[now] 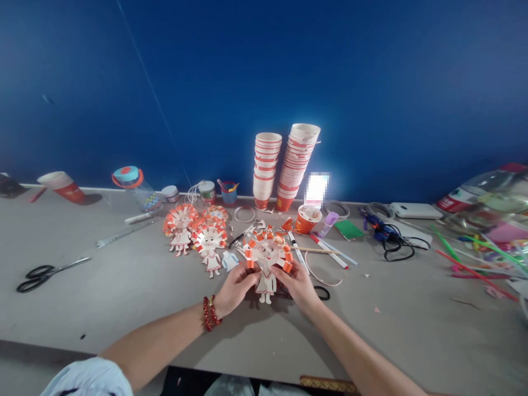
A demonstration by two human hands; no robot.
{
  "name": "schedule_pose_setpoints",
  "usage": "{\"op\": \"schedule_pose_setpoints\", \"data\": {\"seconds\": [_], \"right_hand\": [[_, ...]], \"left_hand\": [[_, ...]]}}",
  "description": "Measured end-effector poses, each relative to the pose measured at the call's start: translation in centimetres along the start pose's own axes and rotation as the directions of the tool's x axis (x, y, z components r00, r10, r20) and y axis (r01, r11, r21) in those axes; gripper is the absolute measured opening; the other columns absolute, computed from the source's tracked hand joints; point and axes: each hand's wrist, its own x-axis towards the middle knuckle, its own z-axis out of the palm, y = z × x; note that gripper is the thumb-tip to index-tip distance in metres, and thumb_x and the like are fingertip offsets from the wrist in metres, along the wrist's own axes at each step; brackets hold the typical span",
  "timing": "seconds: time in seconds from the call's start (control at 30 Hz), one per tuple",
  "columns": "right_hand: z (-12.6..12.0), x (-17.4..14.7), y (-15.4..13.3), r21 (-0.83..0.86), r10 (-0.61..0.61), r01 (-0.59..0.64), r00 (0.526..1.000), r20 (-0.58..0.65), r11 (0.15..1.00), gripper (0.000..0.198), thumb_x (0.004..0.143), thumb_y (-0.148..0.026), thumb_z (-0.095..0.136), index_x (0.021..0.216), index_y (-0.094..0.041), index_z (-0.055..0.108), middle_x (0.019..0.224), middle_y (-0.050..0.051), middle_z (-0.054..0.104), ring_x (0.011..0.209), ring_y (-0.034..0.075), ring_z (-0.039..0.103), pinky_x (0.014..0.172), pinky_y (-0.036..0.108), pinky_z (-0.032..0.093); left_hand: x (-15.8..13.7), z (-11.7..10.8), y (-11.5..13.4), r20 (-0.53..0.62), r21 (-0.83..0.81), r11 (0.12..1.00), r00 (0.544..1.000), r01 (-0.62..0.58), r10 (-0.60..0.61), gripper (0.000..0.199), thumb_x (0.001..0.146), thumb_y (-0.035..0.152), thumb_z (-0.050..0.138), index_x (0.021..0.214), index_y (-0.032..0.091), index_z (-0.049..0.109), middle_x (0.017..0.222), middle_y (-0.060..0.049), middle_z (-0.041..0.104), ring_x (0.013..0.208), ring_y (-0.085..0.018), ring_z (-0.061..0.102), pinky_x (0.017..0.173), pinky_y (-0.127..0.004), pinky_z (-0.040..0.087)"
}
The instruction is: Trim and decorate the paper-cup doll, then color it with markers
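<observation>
Between both hands is a paper doll (pixel 266 283) with a round face, curled orange-and-white paper hair and a white dress trimmed in red. My left hand (pixel 237 289) grips its left side just below the head, thumb in front. On the other side my right hand (pixel 297 280) pinches it near the neck. The fingers behind the doll are hidden. Similar finished-looking dolls (pixel 209 245) lie to the left, overlapping each other. A small pale blue paper cutout (pixel 229 260) lies beside my left hand. Black scissor handles (pixel 322 292) show by my right hand.
Two tall stacks of paper cups (pixel 266 170) stand against the blue wall. Scissors (pixel 45 275) and a clear ruler (pixel 119 236) lie left. Markers (pixel 330 252), a glue stick (pixel 328 224), a cabled blue tool (pixel 381 228) and a pile of coloured sticks (pixel 478 256) lie right.
</observation>
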Motion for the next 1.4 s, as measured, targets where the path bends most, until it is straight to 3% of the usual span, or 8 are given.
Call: {"op": "schedule_pose_setpoints", "data": {"seconds": [0.17,0.33,0.7,0.97,1.2,1.33,1.4], "right_hand": [[-0.2,0.1,0.1,0.007,0.0,0.0,1.0,-0.007,1.0,0.044,0.062,-0.047,0.081,0.092,-0.019,0.064,0.084,0.006,0.074,0.08,0.026,0.07,0.072,0.037,0.056],[-0.3,0.1,-0.1,0.011,0.004,-0.004,1.0,-0.019,1.0,0.046,0.061,-0.047,0.081,0.094,-0.019,0.064,0.091,0.007,0.074,0.085,0.028,0.07,0.074,0.038,0.056],[-0.2,0.0,0.1,-0.036,-0.046,0.046,0.999,0.012,0.998,0.045,0.063,-0.048,0.08,0.096,-0.021,0.066,0.086,0.007,0.074,0.083,0.028,0.069,0.074,0.038,0.056],[-0.2,-0.1,-0.5,-0.118,-0.094,0.102,0.993,0.066,0.988,0.044,0.068,-0.043,0.077,0.103,-0.021,0.064,0.095,0.006,0.073,0.083,0.026,0.068,0.076,0.037,0.055],[-0.3,0.1,0.1,-0.106,-0.143,0.154,0.985,0.097,0.982,0.036,0.074,-0.041,0.072,0.103,-0.021,0.064,0.098,0.006,0.072,0.087,0.023,0.067,0.08,0.034,0.054],[-0.5,0.2,0.3,-0.105,-0.133,0.14,0.988,0.073,0.984,0.04,0.071,-0.044,0.073,0.102,-0.02,0.064,0.099,0.007,0.072,0.089,0.024,0.068,0.08,0.035,0.055],[-0.5,0.3,0.4,-0.105,-0.12,0.126,0.991,0.066,0.986,0.039,0.07,-0.044,0.074,0.101,-0.021,0.064,0.099,0.006,0.072,0.088,0.024,0.068,0.079,0.035,0.055]], "left_hand": [[0.0,-0.1,-0.3,-0.019,-0.017,0.999,0.999,-0.034,0.033,0.023,0.083,0.038,0.059,0.081,0.015,0.06,0.074,-0.002,0.06,0.069,-0.015,0.053,0.07,-0.026,0.043],[-0.1,-0.1,-0.2,0.017,-0.033,0.999,1.0,-0.025,0.026,0.017,0.081,0.032,0.06,0.078,0.015,0.059,0.068,0.0,0.055,0.061,-0.012,0.048,0.062,-0.024,0.041],[0.0,0.2,-0.3,0.023,-0.05,0.999,1.0,-0.013,0.015,0.023,0.08,0.038,0.061,0.077,0.014,0.059,0.067,-0.001,0.054,0.058,-0.012,0.047,0.059,-0.025,0.039],[0.1,0.1,0.0,0.037,0.015,0.999,0.999,-0.039,0.038,0.02,0.079,0.032,0.058,0.068,0.015,0.055,0.061,0.001,0.047,0.056,-0.01,0.04,0.055,-0.023,0.035],[0.0,0.2,0.2,0.014,-0.006,0.999,0.999,-0.051,0.051,0.009,0.075,0.024,0.059,0.075,0.016,0.059,0.065,0.001,0.054,0.058,-0.012,0.045,0.058,-0.024,0.039],[-0.1,0.5,1.0,0.091,-0.035,0.997,0.993,-0.067,0.07,0.014,0.079,0.027,0.056,0.084,0.016,0.062,0.074,-0.002,0.061,0.068,-0.015,0.053,0.069,-0.027,0.044],[-0.2,0.6,1.2,0.095,-0.044,0.997,0.993,-0.063,0.067,0.014,0.08,0.03,0.056,0.08,0.016,0.061,0.071,-0.001,0.059,0.066,-0.014,0.051,0.067,-0.025,0.042]]}}
